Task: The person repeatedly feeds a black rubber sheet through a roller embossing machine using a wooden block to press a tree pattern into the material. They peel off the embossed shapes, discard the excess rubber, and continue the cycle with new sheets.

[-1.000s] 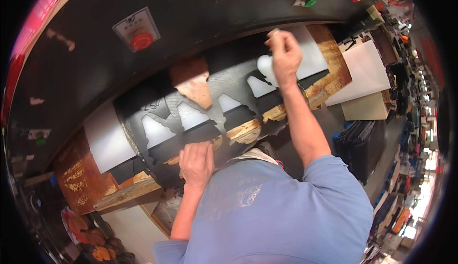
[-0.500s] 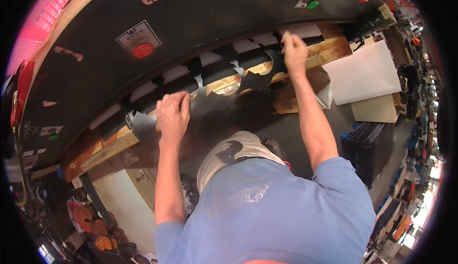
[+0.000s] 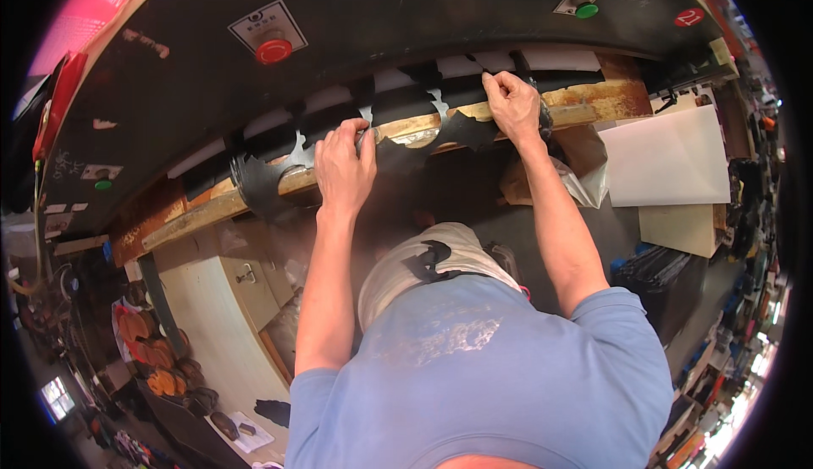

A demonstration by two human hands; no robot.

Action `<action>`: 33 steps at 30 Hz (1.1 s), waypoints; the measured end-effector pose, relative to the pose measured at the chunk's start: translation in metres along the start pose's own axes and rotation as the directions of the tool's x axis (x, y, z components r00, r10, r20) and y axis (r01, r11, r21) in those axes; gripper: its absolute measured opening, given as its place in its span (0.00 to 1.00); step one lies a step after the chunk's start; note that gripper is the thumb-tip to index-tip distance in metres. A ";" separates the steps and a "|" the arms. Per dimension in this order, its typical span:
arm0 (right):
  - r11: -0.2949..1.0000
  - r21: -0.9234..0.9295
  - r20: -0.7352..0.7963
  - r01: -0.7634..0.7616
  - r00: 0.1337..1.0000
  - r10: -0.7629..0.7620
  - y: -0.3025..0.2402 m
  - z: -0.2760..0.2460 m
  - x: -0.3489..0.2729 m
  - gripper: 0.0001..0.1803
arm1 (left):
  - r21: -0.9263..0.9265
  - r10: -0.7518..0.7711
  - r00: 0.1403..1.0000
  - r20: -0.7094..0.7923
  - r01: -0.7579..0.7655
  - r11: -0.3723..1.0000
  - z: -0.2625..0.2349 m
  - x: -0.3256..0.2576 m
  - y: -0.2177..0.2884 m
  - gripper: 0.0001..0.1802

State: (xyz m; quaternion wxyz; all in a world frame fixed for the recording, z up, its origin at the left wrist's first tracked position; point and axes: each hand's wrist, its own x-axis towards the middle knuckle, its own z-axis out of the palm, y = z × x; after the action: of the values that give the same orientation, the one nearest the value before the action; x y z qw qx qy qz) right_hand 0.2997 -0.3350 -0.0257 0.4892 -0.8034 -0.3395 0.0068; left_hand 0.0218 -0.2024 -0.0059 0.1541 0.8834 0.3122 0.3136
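A black sheet point(image 3: 474, 133) full of rounded cut-outs drapes over the wooden front edge point(image 3: 190, 213) of a bed under a black machine. Narrow webs of it run back over white strips under the machine. My left hand point(image 3: 345, 164) is closed at the sheet's middle, thumb and fingers together at a web; its fingertips partly hide what they grip. Farther right, my right hand point(image 3: 514, 109) pinches a thin black bit of the sheet at the back of the bed. Below my left hand the sheet's left end hangs down over the edge.
The machine's black front point(image 3: 440, 11) carries a red button point(image 3: 273, 51) and a green button point(image 3: 586, 11). At right are a clear plastic bag point(image 3: 584, 164) and a white sheet point(image 3: 669, 160). A pale cabinet point(image 3: 199, 299) stands lower left, beside brown pieces point(image 3: 140, 329).
My view has shifted. Against the machine, my right hand has come left and nearer to me, its fingers now pinched on the sheet. My left hand has moved slightly right along it.
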 end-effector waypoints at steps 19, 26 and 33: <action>0.946 0.071 0.311 0.315 0.894 -0.321 -0.109 0.111 0.074 0.45 | -0.327 -0.277 0.901 0.334 0.386 0.862 -0.044 0.061 -0.022 0.08; 0.925 -0.093 0.427 0.367 0.855 -0.296 -0.137 0.166 0.090 0.47 | 0.075 -0.046 0.998 0.038 0.043 0.996 -0.005 0.150 -0.094 0.20; 0.911 0.007 0.374 0.412 0.844 -0.384 -0.121 0.154 0.078 0.45 | 0.102 -0.031 0.998 0.049 0.026 0.994 0.009 0.137 -0.105 0.20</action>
State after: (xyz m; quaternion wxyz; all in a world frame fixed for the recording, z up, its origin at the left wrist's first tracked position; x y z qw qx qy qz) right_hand 0.2414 -0.1367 0.0152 0.3777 -0.7173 -0.5840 0.0428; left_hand 0.0630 -0.0354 0.0010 0.1215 0.8933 0.3361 0.2726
